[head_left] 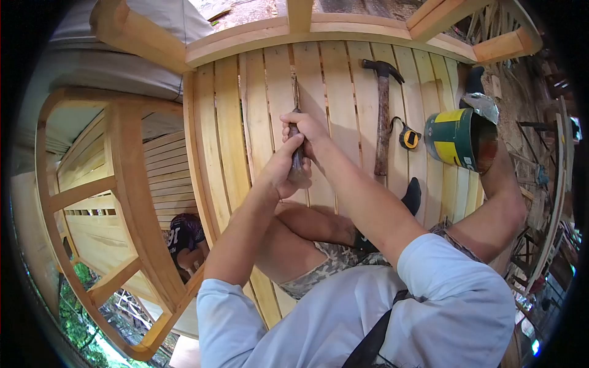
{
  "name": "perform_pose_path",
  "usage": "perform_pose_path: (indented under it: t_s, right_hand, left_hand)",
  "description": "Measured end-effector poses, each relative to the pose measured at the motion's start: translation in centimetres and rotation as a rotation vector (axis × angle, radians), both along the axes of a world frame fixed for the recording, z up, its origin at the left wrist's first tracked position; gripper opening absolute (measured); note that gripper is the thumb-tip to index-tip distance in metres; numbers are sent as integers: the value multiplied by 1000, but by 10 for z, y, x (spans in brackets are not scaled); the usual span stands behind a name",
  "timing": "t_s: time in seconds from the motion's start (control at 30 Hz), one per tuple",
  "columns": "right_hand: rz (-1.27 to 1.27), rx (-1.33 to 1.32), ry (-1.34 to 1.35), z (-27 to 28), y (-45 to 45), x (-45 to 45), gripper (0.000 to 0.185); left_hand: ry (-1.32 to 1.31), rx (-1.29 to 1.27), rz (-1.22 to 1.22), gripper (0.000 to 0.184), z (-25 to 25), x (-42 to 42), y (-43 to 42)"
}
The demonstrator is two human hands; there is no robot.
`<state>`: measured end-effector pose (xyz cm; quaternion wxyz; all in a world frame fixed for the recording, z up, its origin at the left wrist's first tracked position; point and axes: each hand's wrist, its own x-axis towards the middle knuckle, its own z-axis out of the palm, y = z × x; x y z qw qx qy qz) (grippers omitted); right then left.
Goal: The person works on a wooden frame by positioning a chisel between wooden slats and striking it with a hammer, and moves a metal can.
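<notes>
Both my hands are closed around one hand tool, which looks like a narrow chisel [296, 92] with a dark handle. My right hand [307, 127] wraps the upper handle near the metal shaft. Just below it, my left hand [287, 164] grips the lower handle, its thumb lying along it. The shaft points away from me, over the wooden slats [245, 122]; whether the tip touches them I cannot tell. To the right lie a claw hammer [382, 116] with a worn handle and a yellow-and-black tape measure [408, 138].
A green-and-yellow can [453, 138] lies tipped on the right, beside my leg. A wooden rail [331, 29] with uprights borders the far edge of the slats. At left stands another slatted wooden piece [126, 184], with a person [187, 242] partly visible behind it.
</notes>
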<state>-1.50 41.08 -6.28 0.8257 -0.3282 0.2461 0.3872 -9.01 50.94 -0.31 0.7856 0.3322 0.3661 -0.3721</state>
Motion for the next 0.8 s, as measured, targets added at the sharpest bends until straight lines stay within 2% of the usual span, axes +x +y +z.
perform_pose_path:
  t_s: [0.1,0.13,0.2,0.27,0.33,0.37,0.43,0.53,0.67,0.73,0.77,0.8]
  right_hand:
    - [120,-87,-79,-1,-11,4,24]
    - [111,-85,-87,19,-17,4,24]
    - [158,-696,-315,54,-41,-8,41]
    - [66,-1067,-608,51,-81,-23,54]
    - [39,-1513,-949,21,-134,-39,59]
    - [28,-1523,-937,23,-153,-47,59]
    - [290,-1701,-640,31,-180,-67,66]
    - [398,-1604,-520,16,-189,-86,68]
    - [428,-1654,-551,-7,-187,-89,70]
    - [133,-1358,-588,-5,-190,-88,62]
    - [130,-1358,-589,-4,-196,-85,62]
    - [85,-1141,-520,-4,-204,-80,52]
  left_hand:
    - [22,25,-35,29,10,2,0]
    - [14,29,-43,29,12,5,2]
    - [52,26,-54,31,15,5,4]
    - [55,26,-54,31,17,6,4]
    - [72,50,-42,32,26,7,1]
    - [71,47,-58,32,25,6,2]
    - [31,25,-66,33,24,6,0]
    - [28,52,-70,33,24,5,-3]
    - [42,45,-69,34,22,5,1]
    - [26,40,-74,34,22,5,3]
    - [31,49,-85,34,21,5,3]
    - [36,58,-96,34,21,5,3]
